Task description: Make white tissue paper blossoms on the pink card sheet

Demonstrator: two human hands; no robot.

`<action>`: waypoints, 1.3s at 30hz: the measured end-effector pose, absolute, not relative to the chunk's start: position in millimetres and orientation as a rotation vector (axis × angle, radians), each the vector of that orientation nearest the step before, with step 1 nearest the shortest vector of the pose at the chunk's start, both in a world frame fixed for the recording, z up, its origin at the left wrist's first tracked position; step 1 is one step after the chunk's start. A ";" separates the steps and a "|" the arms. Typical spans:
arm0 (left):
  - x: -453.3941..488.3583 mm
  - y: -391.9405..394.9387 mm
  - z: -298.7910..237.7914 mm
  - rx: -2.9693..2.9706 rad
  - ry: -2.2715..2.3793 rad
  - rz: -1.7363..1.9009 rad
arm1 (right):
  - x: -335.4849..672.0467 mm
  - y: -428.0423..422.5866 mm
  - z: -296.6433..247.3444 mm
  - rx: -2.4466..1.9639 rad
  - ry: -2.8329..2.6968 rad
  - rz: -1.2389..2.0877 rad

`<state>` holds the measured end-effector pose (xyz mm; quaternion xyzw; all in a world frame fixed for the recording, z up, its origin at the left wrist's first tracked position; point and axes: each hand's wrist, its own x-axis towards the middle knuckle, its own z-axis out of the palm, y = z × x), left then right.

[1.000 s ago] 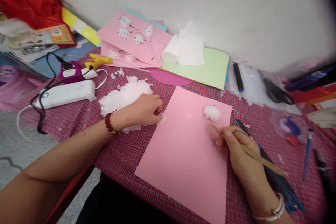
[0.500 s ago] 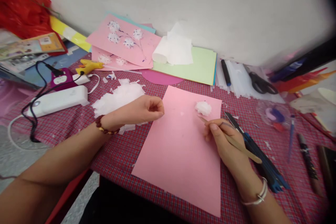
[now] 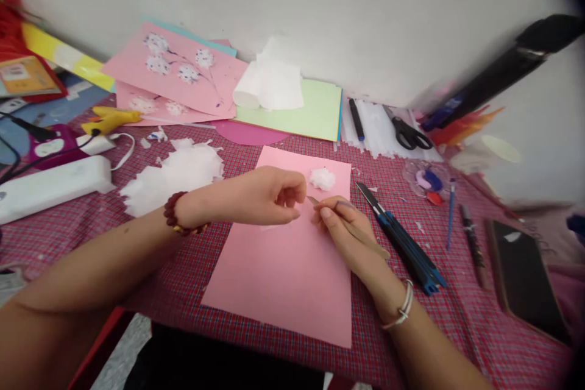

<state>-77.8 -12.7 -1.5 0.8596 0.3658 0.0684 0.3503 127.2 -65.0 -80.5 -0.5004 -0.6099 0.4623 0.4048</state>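
Observation:
A pink paper sheet [image 3: 283, 268] lies on the red checked tablecloth in front of me. A white tissue puff [image 3: 322, 178] sits near its top edge. My right hand [image 3: 342, 228] grips a thin wooden stick [image 3: 365, 241] whose tip points left, just below the puff. My left hand [image 3: 269, 195] hovers over the sheet with fingers pinched together right at the stick's tip; what it pinches is too small to see. A pile of white tissue pieces [image 3: 176, 173] lies left of the sheet.
A craft knife [image 3: 402, 241], a brush [image 3: 450, 210], scissors [image 3: 406, 131] and a dark notebook [image 3: 525, 280] lie to the right. A yellow glue gun [image 3: 109, 119], a white power strip [image 3: 50, 186], finished pink flower sheets [image 3: 173, 70], green paper [image 3: 301, 113] and folded tissue [image 3: 269, 85] lie behind.
My left hand left the tissue pile and moved right over the pink sheet, pinched, to the stick's tip. My right hand shifted left. The camera view turned rightward.

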 end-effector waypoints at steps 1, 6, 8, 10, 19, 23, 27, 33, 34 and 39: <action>-80.3 -14.3 -3.7 2.296 0.958 0.085 | 127.4 -64.7 -80.2 -1.267 -1.536 1.160; -96.1 -28.5 -29.5 2.534 1.262 -0.157 | 125.8 -67.6 -77.6 -1.298 -1.625 1.161; -100.1 -32.2 -40.1 2.494 1.343 -0.144 | 124.9 -69.3 -77.2 -1.309 -1.661 1.158; -101.5 -33.2 -47.7 2.396 1.336 -0.109 | 124.3 -70.3 -77.5 -1.312 -1.680 1.143; -93.0 -39.2 -41.0 2.287 1.176 0.264 | 121.0 -72.6 -78.7 -1.310 -1.695 1.074; -96.6 -41.8 -35.1 2.383 1.095 0.303 | 119.4 -73.4 -78.2 -1.317 -1.720 1.071; -101.9 -39.5 -41.7 2.446 0.871 0.147 | 119.7 -73.7 -76.9 -1.323 -1.744 1.069; -100.9 -30.1 -54.8 2.207 0.937 0.177 | 120.9 -73.9 -78.3 -1.321 -1.771 1.074; -99.4 -28.5 -56.0 2.147 0.939 0.234 | 120.8 -74.2 -78.8 -1.317 -1.772 1.075; -84.4 -24.9 -54.7 1.964 0.870 0.546 | 121.1 -75.2 -79.6 -1.320 -1.730 1.082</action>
